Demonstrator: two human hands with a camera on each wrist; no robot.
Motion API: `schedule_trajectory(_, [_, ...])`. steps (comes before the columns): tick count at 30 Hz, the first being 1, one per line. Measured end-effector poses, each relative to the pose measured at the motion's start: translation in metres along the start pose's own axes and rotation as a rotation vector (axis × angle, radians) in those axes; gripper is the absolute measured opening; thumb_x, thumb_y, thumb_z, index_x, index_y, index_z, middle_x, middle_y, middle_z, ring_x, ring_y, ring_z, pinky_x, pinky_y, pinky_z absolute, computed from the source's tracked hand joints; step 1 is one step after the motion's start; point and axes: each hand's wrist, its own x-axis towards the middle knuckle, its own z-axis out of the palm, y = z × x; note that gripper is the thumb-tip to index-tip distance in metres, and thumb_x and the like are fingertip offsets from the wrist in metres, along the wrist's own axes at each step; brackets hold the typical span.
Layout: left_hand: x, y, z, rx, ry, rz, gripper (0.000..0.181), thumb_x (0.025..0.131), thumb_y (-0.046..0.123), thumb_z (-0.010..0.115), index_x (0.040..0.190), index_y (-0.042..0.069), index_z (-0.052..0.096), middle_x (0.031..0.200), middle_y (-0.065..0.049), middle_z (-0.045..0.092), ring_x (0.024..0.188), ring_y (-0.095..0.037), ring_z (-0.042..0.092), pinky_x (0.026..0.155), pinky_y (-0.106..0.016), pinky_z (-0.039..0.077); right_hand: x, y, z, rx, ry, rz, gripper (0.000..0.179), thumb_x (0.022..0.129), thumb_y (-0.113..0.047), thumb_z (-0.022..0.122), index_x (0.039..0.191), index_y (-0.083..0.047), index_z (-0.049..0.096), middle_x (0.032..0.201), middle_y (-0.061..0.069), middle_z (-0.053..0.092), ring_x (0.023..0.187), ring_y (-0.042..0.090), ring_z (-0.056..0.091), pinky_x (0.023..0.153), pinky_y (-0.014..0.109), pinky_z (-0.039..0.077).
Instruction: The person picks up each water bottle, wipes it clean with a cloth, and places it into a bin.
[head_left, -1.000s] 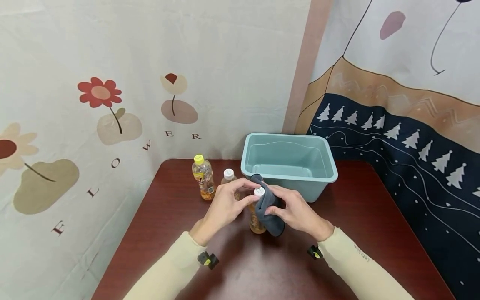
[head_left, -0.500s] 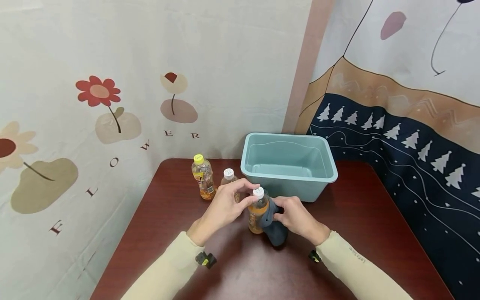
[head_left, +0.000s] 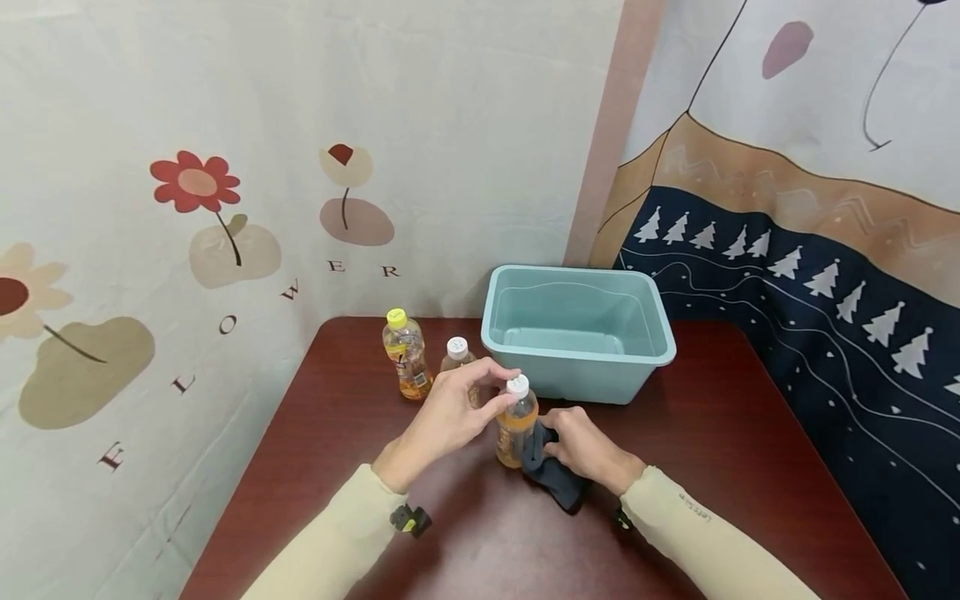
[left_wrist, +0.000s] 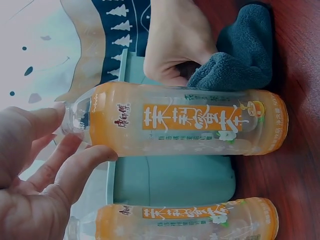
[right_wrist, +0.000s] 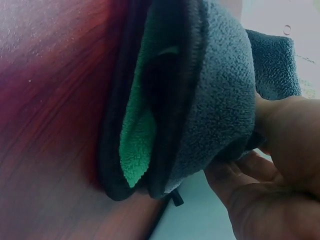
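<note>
An orange-labelled tea bottle [head_left: 513, 437] with a white cap stands upright on the table. My left hand [head_left: 452, 408] pinches it at the cap and neck, thumb and fingers around the top in the left wrist view. A dark grey towel [head_left: 558, 482] is bunched in my right hand [head_left: 588, 450] against the lower right side of the bottle [left_wrist: 192, 120]. Seen from the right wrist, the folded towel [right_wrist: 220, 95] hangs close over the tabletop and shows a green inner face.
Behind the left hand stands a similar white-capped bottle [head_left: 457, 357], with a yellow-capped bottle [head_left: 407, 362] farther left. A light blue plastic bin [head_left: 577, 379] sits at the back of the dark red table [head_left: 697, 417], near the patterned wall cloth.
My right hand has slid the towel down the bottle from near the cap to its lower side, uncovering the label. The left hand has stayed at the cap.
</note>
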Motion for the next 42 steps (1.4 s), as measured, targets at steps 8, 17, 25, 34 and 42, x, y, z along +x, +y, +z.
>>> schedule_trajectory(8, [-0.001,0.0,0.0,-0.026,0.014,-0.031,0.028,0.1,0.019,0.095,0.125,0.023,0.084,0.133,0.004,0.088,0.117,-0.016,0.087,0.088,-0.038,0.069,0.003,0.0,-0.005,0.04,0.0,-0.012,0.043,0.098,0.009,0.085,0.13,-0.019,0.089,0.121,0.003,0.089,0.11,0.016,0.084,0.083,0.021,0.06])
schedule_trajectory(17, [0.001,0.001,0.003,-0.037,-0.001,-0.031,0.024,0.101,0.018,0.093,0.123,0.021,0.083,0.134,0.002,0.088,0.12,-0.019,0.087,0.089,-0.041,0.07,0.002,-0.005,-0.019,0.07,0.038,-0.011,0.039,0.097,0.009,0.085,0.122,-0.021,0.091,0.114,-0.002,0.089,0.104,0.011,0.082,0.083,0.022,0.06])
schedule_trajectory(25, [0.002,-0.001,0.003,-0.033,0.004,-0.029,0.024,0.101,0.017,0.093,0.122,0.021,0.084,0.134,0.002,0.088,0.119,-0.02,0.088,0.094,-0.043,0.072,0.004,-0.022,-0.05,0.035,0.122,-0.064,0.041,0.098,0.002,0.091,0.135,-0.016,0.088,0.115,-0.001,0.089,0.108,0.016,0.084,0.087,0.03,0.069])
schedule_trajectory(34, [0.003,-0.005,0.004,-0.059,0.005,-0.013,0.025,0.101,0.013,0.093,0.124,0.018,0.084,0.134,-0.002,0.088,0.122,-0.026,0.087,0.101,-0.06,0.071,0.006,-0.048,-0.082,0.069,0.225,-0.086,0.057,0.092,-0.009,0.1,0.146,-0.007,0.081,0.12,0.001,0.088,0.109,0.015,0.082,0.089,0.03,0.07])
schedule_trajectory(42, [0.004,-0.006,0.004,-0.051,0.006,-0.005,0.024,0.102,0.006,0.09,0.124,0.017,0.084,0.134,-0.004,0.088,0.124,-0.028,0.086,0.104,-0.051,0.071,0.01,-0.063,-0.089,0.129,0.285,-0.105,0.052,0.091,-0.012,0.1,0.141,-0.008,0.084,0.127,0.005,0.088,0.114,0.022,0.086,0.094,0.036,0.073])
